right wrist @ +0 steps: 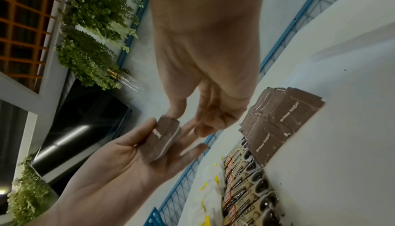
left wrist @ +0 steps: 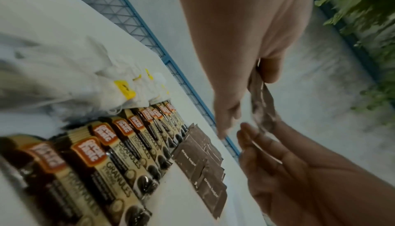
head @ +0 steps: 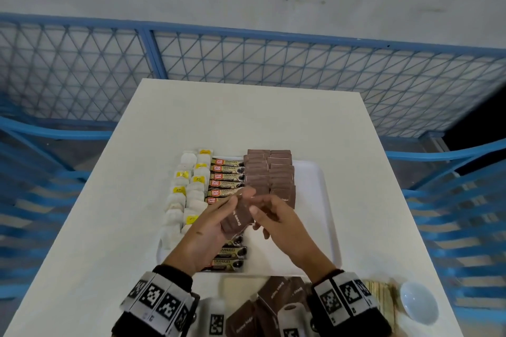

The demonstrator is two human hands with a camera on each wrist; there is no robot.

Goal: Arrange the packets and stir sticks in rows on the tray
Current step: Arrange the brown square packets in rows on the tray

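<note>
We see our left hand (head: pixel 204 230) gripping a small stack of brown sugar packets (head: pixel 236 219) above the white tray (head: pixel 324 216), thumb curled over the top. Our right hand (head: pixel 276 223) reaches in with fingers loosely bent, thumb touching the stack's edge — whether it actually pinches a packet we cannot tell. On the tray lie tea bags (head: pixel 189 191) along the left edge, coffee sticks (head: pixel 226 175) in a middle row, brown packets (head: pixel 269 172) in two columns. The tray's right strip and near-right corner lie bare. More brown packets (head: pixel 273 298) — loose — sit at the table's (head: pixel 246 117) near edge.
</note>
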